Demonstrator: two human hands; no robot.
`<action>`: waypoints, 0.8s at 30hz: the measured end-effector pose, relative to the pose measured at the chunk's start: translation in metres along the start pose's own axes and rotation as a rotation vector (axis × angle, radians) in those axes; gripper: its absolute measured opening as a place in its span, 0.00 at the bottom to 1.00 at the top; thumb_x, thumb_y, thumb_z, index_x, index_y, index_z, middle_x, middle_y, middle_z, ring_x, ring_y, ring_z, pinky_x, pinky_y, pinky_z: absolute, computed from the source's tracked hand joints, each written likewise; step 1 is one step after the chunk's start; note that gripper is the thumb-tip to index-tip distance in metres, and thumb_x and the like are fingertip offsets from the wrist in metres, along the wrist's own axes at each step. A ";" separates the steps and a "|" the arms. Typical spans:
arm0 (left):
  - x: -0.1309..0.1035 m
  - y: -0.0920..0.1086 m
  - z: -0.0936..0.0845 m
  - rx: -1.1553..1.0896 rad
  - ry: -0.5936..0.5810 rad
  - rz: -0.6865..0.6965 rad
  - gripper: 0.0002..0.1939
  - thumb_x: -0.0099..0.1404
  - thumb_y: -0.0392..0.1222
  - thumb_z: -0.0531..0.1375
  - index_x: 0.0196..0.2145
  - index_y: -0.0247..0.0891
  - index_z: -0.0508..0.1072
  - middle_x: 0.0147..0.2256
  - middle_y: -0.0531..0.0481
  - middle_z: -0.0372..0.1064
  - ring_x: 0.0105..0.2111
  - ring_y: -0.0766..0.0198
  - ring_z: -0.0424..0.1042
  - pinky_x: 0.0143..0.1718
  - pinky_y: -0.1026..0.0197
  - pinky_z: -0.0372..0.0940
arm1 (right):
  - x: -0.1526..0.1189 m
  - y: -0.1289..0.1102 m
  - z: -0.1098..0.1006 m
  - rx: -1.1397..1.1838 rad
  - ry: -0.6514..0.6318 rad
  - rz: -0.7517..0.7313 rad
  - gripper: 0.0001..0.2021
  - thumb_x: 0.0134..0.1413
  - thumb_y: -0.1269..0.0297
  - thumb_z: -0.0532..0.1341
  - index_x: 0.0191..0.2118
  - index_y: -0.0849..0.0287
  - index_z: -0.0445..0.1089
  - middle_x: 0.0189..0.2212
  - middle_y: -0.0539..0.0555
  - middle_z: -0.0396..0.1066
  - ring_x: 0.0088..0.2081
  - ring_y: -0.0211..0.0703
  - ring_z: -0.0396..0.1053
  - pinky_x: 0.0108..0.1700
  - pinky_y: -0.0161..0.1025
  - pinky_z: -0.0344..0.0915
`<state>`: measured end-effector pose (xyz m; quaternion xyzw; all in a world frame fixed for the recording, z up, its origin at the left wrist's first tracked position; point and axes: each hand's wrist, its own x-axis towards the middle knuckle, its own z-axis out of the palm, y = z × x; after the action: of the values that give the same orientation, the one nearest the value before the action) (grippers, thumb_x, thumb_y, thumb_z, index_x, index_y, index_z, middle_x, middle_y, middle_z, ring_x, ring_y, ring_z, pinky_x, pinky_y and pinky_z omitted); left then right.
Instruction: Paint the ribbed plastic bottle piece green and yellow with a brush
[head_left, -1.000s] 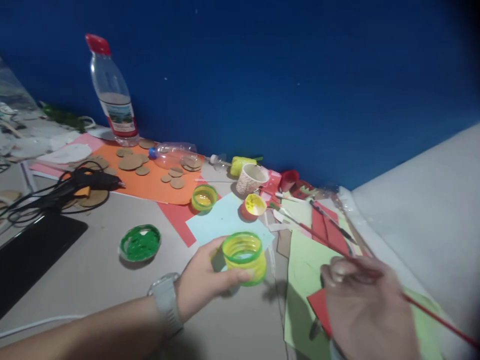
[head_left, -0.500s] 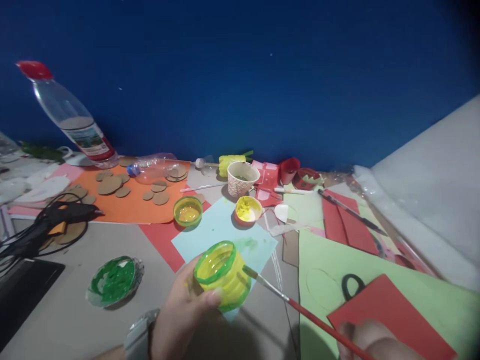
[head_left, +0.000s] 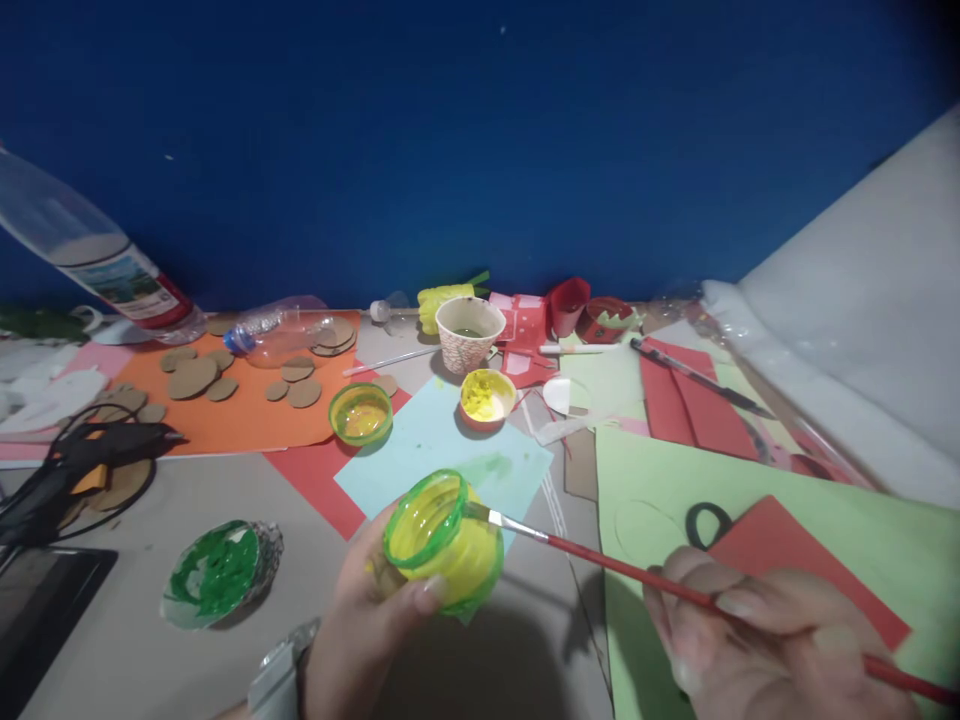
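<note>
Tilted toward me, a yellow painted plastic cup (head_left: 469,560) with a green rim is in the grip of my left hand (head_left: 375,600), thumb across its front. My right hand (head_left: 765,630) holds a red-handled paintbrush (head_left: 622,565). The brush's bristles touch the cup's side just below the green rim. Left of my left hand, a shallow dish of green paint (head_left: 221,570) lies on the table. Beyond the cup sit a small dish of yellow paint (head_left: 486,398) and a green-rimmed yellow cup piece (head_left: 361,415).
A paper cup of liquid (head_left: 469,335) stands at the back. Cardboard discs (head_left: 193,378) and a clear bottle (head_left: 277,333) lie on orange paper. A glue gun (head_left: 97,450) is at left; a tall water bottle (head_left: 127,285) leans behind. Scissors (head_left: 707,524) lie partly under red paper (head_left: 810,570).
My right hand has come up and further into view, and the brush lies flatter, its tip now against the cup near the rim. The left hand keeps hold of the cup.
</note>
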<state>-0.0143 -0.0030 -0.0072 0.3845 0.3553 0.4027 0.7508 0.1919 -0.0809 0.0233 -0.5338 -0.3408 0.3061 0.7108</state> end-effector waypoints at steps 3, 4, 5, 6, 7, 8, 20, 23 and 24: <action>0.002 -0.001 -0.002 0.048 -0.016 0.014 0.24 0.53 0.54 0.68 0.43 0.37 0.76 0.37 0.44 0.76 0.36 0.54 0.74 0.38 0.57 0.69 | 0.002 0.000 0.001 0.006 -0.089 -0.043 0.11 0.57 0.54 0.60 0.28 0.47 0.77 0.12 0.50 0.67 0.17 0.40 0.64 0.19 0.36 0.68; 0.003 -0.001 -0.003 0.059 -0.015 0.020 0.24 0.53 0.54 0.68 0.43 0.36 0.76 0.37 0.44 0.76 0.36 0.54 0.73 0.38 0.57 0.69 | 0.003 0.000 0.000 0.009 -0.068 -0.028 0.11 0.58 0.55 0.60 0.28 0.47 0.76 0.12 0.50 0.67 0.17 0.40 0.65 0.20 0.35 0.68; 0.003 -0.002 -0.003 0.066 -0.010 0.025 0.24 0.52 0.54 0.68 0.43 0.36 0.76 0.37 0.44 0.76 0.37 0.54 0.73 0.39 0.56 0.69 | 0.003 0.001 0.000 0.016 -0.034 -0.005 0.11 0.57 0.54 0.61 0.27 0.48 0.76 0.13 0.50 0.68 0.18 0.39 0.65 0.21 0.34 0.68; 0.003 -0.002 -0.004 0.069 -0.002 0.025 0.24 0.52 0.54 0.68 0.43 0.36 0.76 0.37 0.44 0.76 0.37 0.54 0.73 0.39 0.56 0.69 | 0.004 0.002 -0.001 0.030 0.008 0.028 0.11 0.56 0.53 0.62 0.27 0.48 0.76 0.13 0.50 0.68 0.18 0.38 0.65 0.22 0.33 0.68; 0.002 -0.003 -0.005 0.069 0.003 0.021 0.25 0.51 0.54 0.68 0.43 0.36 0.76 0.36 0.44 0.75 0.37 0.54 0.73 0.39 0.56 0.69 | 0.006 0.003 -0.001 0.048 0.057 0.076 0.11 0.55 0.52 0.63 0.27 0.49 0.75 0.14 0.50 0.68 0.19 0.38 0.65 0.23 0.33 0.68; 0.002 -0.003 -0.005 0.067 0.010 0.018 0.25 0.51 0.54 0.68 0.43 0.36 0.76 0.36 0.44 0.75 0.37 0.54 0.73 0.38 0.57 0.68 | 0.008 0.004 -0.001 0.065 0.103 0.130 0.10 0.53 0.51 0.65 0.27 0.49 0.75 0.15 0.50 0.68 0.20 0.38 0.65 0.24 0.33 0.69; 0.002 -0.002 -0.006 0.063 -0.045 0.018 0.21 0.55 0.52 0.67 0.43 0.38 0.75 0.36 0.46 0.75 0.36 0.56 0.72 0.37 0.59 0.68 | 0.039 0.005 0.014 0.468 0.554 0.692 0.12 0.56 0.59 0.57 0.26 0.59 0.70 0.20 0.49 0.62 0.23 0.36 0.65 0.25 0.32 0.70; 0.001 -0.002 -0.005 0.060 -0.030 0.004 0.23 0.54 0.52 0.67 0.45 0.38 0.75 0.38 0.45 0.75 0.38 0.54 0.73 0.39 0.58 0.69 | 0.040 0.008 0.015 0.511 0.544 0.721 0.11 0.58 0.62 0.55 0.28 0.59 0.69 0.21 0.49 0.61 0.23 0.36 0.64 0.24 0.33 0.69; 0.001 -0.001 -0.004 0.050 -0.027 -0.002 0.24 0.54 0.52 0.67 0.45 0.38 0.75 0.39 0.44 0.76 0.39 0.54 0.73 0.40 0.57 0.69 | 0.040 0.009 0.015 0.509 0.526 0.716 0.10 0.57 0.62 0.55 0.28 0.59 0.69 0.21 0.49 0.60 0.23 0.36 0.64 0.24 0.32 0.69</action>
<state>-0.0165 -0.0014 -0.0101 0.4083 0.3553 0.3877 0.7462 0.2016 -0.0385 0.0235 -0.4862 0.1393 0.4588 0.7306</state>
